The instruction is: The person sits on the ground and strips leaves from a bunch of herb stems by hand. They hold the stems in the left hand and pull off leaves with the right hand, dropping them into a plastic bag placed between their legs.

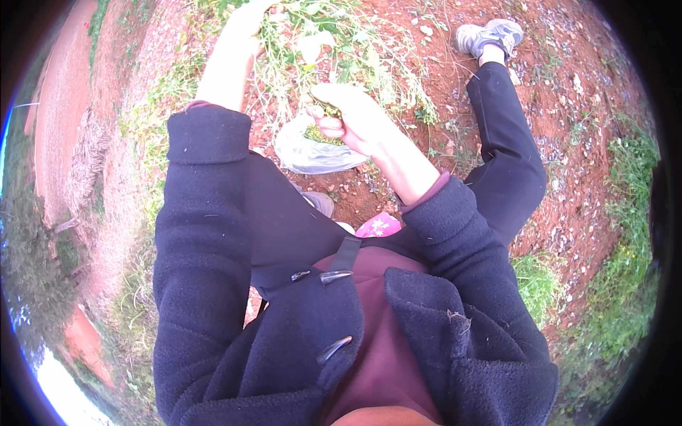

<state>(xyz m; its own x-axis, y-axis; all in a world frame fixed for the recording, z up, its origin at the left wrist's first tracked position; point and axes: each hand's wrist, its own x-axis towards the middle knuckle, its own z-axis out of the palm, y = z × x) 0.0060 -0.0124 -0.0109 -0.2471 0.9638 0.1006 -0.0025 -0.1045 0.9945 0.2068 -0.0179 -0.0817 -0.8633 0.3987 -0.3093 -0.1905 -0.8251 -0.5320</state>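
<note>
My left hand, partly cut off by the upper edge, has its fingers curled around green leafy stems. Bright light washes out much of its detail. My right hand is bent inward over a clear plastic bag, with small green pods or buds pinched in its fingers. More of the small yellow-green pieces lie inside the bag's mouth. The bag rests on the soil between my legs, just below the tangle of cut or lying plants.
Reddish stony soil surrounds me. My outstretched leg ends in a grey shoe at upper right. A pink flower-patterned item lies between my thighs. Grass and weeds grow at right, and a dirt strip runs along the left.
</note>
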